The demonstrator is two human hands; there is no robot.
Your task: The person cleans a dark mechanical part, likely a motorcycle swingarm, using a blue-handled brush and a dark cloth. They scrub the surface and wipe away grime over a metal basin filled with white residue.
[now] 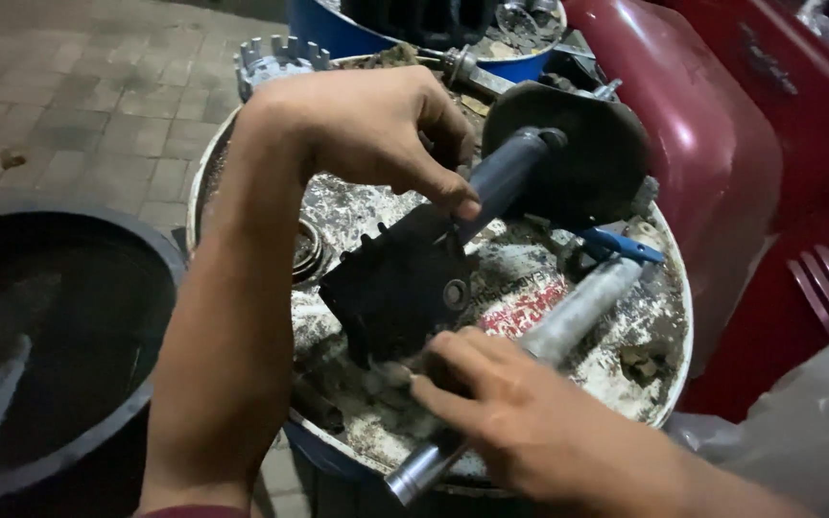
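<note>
1. At the far left of the frame sits a large dark basin (40,336), its rim curving from the left edge toward the bottom; it stands on a paved brick floor (98,96) that fills the upper left.
2. Just right of the basin, the left forearm rises from the bottom edge to the left hand (367,129) in the upper middle. This hand is clenched round the grey shaft (506,177) of a greasy black metal part, thumb tip pressed on the shaft where it meets the dark block.
3. The black metal part (405,283) lies in the centre of the frame, on the paint-spattered lid of a drum (626,326) that serves as the tabletop. Its shaft runs up and right into a round dark flange (592,158).
4. Above the left hand, a toothed metal ring (275,59) rests near the drum's upper left rim.
5. The right hand (520,422), at the lower middle, grips a long silver metal tube (568,331), fingers closed over it and touching the block's lower edge.
6. A blue-handled tool (626,247) lies just beside the tube's upper end.
7. A red metal body panel (750,163) fills the right side.
</note>
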